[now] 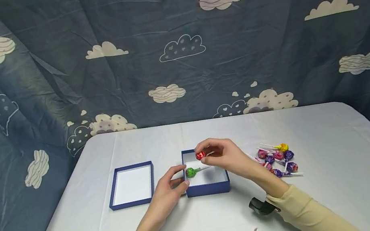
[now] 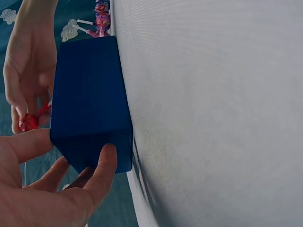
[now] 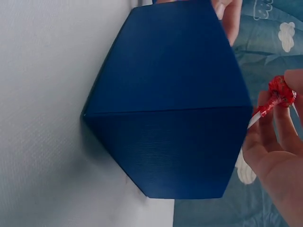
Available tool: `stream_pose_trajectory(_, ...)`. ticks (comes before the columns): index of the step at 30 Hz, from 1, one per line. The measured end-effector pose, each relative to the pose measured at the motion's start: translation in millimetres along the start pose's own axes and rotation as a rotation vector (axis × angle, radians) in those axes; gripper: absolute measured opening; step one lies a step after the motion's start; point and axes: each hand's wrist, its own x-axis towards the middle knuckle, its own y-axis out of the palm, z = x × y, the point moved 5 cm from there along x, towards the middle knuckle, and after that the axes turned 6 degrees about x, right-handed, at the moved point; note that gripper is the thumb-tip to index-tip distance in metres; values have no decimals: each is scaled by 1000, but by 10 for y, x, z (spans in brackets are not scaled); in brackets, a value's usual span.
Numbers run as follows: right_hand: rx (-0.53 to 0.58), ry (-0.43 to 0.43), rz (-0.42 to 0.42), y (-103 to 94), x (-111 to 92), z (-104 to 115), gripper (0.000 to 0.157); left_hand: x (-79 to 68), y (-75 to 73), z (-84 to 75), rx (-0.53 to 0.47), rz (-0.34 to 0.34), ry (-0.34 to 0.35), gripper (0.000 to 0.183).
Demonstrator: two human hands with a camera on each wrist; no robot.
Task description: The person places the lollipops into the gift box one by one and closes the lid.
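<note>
My right hand [image 1: 226, 155] pinches a red-wrapped lollipop [image 1: 200, 156] by its candy end above the blue box [image 1: 208, 189]. In the right wrist view the red lollipop [image 3: 280, 91] has its white stick slanting toward the box rim. A green lollipop [image 1: 191, 172] lies inside the box near the left wall, its stick pointing right. My left hand [image 1: 168, 190] touches the left side of the box. Seen from the left wrist, fingertips [image 2: 109, 153] rest on the outer side wall and another digit reaches the top corner of the blue box [image 2: 92, 90].
Left of the box lies a blue-edged lid [image 1: 131, 185], its white inside facing up. A pile of several wrapped lollipops [image 1: 278, 157], purple, pink and yellow, sits to the right. Small brownish specks [image 1: 255, 230] lie on the white tabletop [image 1: 218, 224] near the front.
</note>
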Motion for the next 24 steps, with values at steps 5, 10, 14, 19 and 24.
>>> stream_pose_trajectory(5,-26,4,51,41,30,-42,22,0,-1,3,-1,5,-3,46)
stream_pose_trajectory(10,-67,18,110,75,41,-91,27,-1,-5,0,2,5,-3,46)
stream_pose_trajectory(14,-128,27,131,95,45,-126,27,-8,-5,-4,2,3,-8,45)
stream_pose_trajectory(19,-218,17,160,118,57,-107,25,-11,-2,-13,-4,1,-9,44)
stream_pose_trajectory(24,-275,29,202,135,80,-100,25,-5,2,-15,-8,-1,-10,44)
